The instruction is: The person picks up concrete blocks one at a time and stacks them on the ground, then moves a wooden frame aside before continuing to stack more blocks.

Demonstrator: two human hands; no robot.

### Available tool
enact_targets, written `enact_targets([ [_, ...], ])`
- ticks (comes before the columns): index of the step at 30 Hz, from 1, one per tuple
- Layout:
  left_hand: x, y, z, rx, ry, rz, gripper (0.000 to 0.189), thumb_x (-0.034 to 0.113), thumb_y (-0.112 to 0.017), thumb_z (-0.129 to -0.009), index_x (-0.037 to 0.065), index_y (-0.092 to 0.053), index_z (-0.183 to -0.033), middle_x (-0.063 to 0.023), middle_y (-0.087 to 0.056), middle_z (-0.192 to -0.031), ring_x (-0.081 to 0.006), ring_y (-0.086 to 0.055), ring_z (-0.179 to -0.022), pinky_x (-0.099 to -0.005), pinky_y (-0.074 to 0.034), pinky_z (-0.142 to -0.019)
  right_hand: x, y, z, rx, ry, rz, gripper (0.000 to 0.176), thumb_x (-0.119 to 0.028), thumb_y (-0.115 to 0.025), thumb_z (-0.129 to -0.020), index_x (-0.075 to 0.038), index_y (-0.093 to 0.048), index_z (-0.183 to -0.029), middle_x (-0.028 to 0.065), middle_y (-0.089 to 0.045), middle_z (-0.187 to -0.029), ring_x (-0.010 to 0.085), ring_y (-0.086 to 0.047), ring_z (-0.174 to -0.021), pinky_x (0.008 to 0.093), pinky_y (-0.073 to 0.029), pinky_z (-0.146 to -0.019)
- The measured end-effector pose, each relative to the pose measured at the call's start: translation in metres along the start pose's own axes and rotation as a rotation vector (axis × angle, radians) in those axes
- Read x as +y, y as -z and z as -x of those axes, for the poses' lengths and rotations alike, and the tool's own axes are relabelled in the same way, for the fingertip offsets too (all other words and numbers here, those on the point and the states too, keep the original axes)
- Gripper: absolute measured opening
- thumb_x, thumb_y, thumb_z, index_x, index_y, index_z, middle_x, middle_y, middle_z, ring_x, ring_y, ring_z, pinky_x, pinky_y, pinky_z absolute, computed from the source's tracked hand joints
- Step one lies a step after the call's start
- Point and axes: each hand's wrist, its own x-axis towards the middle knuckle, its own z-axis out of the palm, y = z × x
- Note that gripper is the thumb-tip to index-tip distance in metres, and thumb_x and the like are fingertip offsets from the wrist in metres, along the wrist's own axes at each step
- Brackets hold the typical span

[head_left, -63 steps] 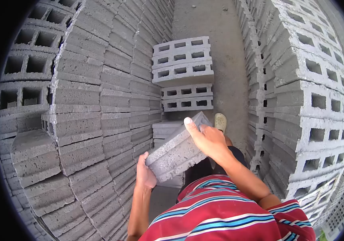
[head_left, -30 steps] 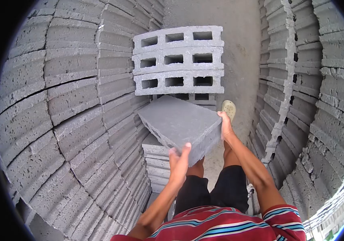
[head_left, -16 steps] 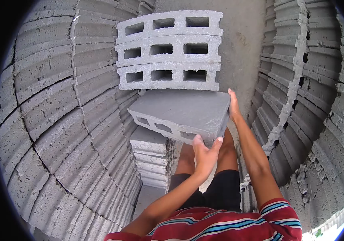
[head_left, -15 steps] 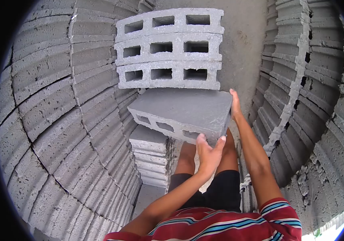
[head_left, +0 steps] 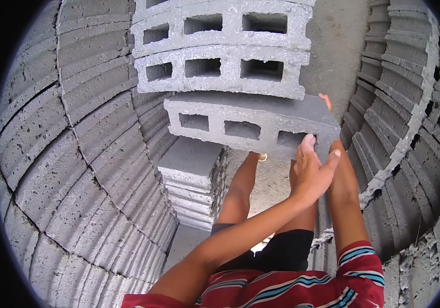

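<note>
A grey concrete block (head_left: 216,122) with hollow openings along its near face lies slightly slanted, close against the stacked hollow blocks (head_left: 230,51). My left hand (head_left: 313,172) grips its near right corner, with fingers at the right-hand opening and the thumb by the end. Behind the block's right end, my right hand (head_left: 325,101) shows only a few fingertips; the rest is hidden. The far part of the block's top is covered from view by the stack.
A tall wall of stacked blocks (head_left: 76,154) rises on the left, another wall (head_left: 384,128) on the right. Beside my legs stands a lower pile of blocks (head_left: 186,164). Bare concrete floor (head_left: 328,46) runs along the right of the hollow-block stack.
The held block has tilted so its openings face me more, and its right end has shifted right with both hands. The view has moved closer to the stack.
</note>
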Motion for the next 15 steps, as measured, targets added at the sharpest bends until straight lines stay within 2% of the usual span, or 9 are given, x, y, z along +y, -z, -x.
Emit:
enact_targets([
  [2, 0.003, -0.001, -0.009, -0.017, 0.002, 0.103, 0.07, 0.032, -0.06, -0.075, -0.005, -0.025, -0.124, -0.0242, -0.038, -0.122, -0.0343, -0.038, -0.114, -0.0386, -0.029, -0.095, -0.004, -0.004, 0.0, 0.005, 0.0, 0.008, 0.056, -0.056, -0.046, -0.074, -0.004, -0.058, -0.092, 0.0112, -0.06, -0.086, 0.0226, -0.056, -0.076, 0.0342, -0.043, -0.074],
  [3, 0.004, 0.001, -0.014, -0.128, 0.071, 0.091, 0.077, 0.031, -0.06, -0.078, -0.005, -0.015, -0.128, -0.0261, -0.031, -0.127, -0.031, -0.032, -0.12, -0.0359, -0.029, -0.097, -0.007, -0.007, 0.001, 0.004, 0.0, 0.012, 0.057, -0.056, -0.046, -0.074, -0.004, -0.058, -0.092, 0.0113, -0.06, -0.086, 0.0227, -0.056, -0.077, 0.0342, -0.043, -0.074],
  [6, 0.007, 0.001, -0.017, -0.125, 0.094, 0.117, 0.075, 0.029, -0.061, -0.077, -0.006, -0.017, -0.127, -0.0249, -0.032, -0.126, -0.0294, -0.032, -0.12, -0.0357, -0.03, -0.096, -0.007, 0.003, -0.008, 0.014, -0.006, 0.02, 0.058, -0.057, -0.046, -0.075, -0.003, -0.057, -0.093, 0.0116, -0.06, -0.087, 0.0228, -0.056, -0.077, 0.0343, -0.043, -0.075],
  [9, -0.002, 0.021, -0.016, -0.124, 0.027, 0.329, 0.07, 0.025, -0.063, -0.076, -0.006, -0.023, -0.125, -0.0229, -0.035, -0.123, -0.0278, -0.036, -0.116, -0.0361, -0.031, -0.094, -0.014, 0.001, -0.009, 0.032, -0.008, 0.042, 0.059, -0.057, -0.045, -0.075, -0.003, -0.057, -0.094, 0.0119, -0.06, -0.087, 0.023, -0.056, -0.078, 0.0345, -0.043, -0.076],
  [11, -0.005, 0.07, -0.011, 0.133, -0.349, -0.061, 0.063, 0.02, -0.065, -0.074, -0.006, -0.03, -0.12, -0.0208, -0.039, -0.117, -0.0273, -0.039, -0.109, -0.0368, -0.032, -0.091, -0.02, -0.008, -0.002, 0.04, -0.016, 0.06, 0.06, -0.058, -0.045, -0.075, -0.003, -0.057, -0.095, 0.0121, -0.06, -0.088, 0.0231, -0.056, -0.079, 0.0346, -0.043, -0.076],
  [12, 0.005, 0.101, -0.017, 0.338, -0.478, -0.38, 0.06, 0.019, -0.066, -0.073, -0.005, -0.035, -0.118, -0.0194, -0.041, -0.112, -0.0286, -0.04, -0.105, -0.0377, -0.03, -0.091, -0.022, -0.009, -0.001, 0.045, -0.023, 0.068, 0.06, -0.058, -0.045, -0.075, -0.003, -0.057, -0.095, 0.0122, -0.06, -0.088, 0.0232, -0.056, -0.079, 0.0346, -0.043, -0.076],
  [13, 0.0, 0.124, -0.025, 0.517, -0.497, -0.55, 0.061, 0.021, -0.067, -0.072, -0.006, -0.036, -0.117, -0.0196, -0.041, -0.11, -0.0315, -0.039, -0.106, -0.0395, -0.026, -0.093, -0.024, -0.008, -0.001, 0.054, -0.024, 0.076, 0.06, -0.058, -0.045, -0.076, -0.003, -0.057, -0.095, 0.0123, -0.06, -0.089, 0.0232, -0.056, -0.079, 0.0347, -0.043, -0.077],
  [15, -0.017, 0.159, -0.05, 0.652, -0.376, -0.768, 0.069, 0.035, -0.067, -0.069, -0.007, -0.039, -0.115, -0.021, -0.044, -0.111, -0.0354, -0.038, -0.107, -0.044, -0.021, -0.095, -0.024, 0.003, -0.008, 0.082, -0.017, 0.097, 0.061, -0.059, -0.044, -0.076, -0.003, -0.057, -0.096, 0.0125, -0.06, -0.089, 0.0234, -0.056, -0.08, 0.0347, -0.043, -0.077],
])
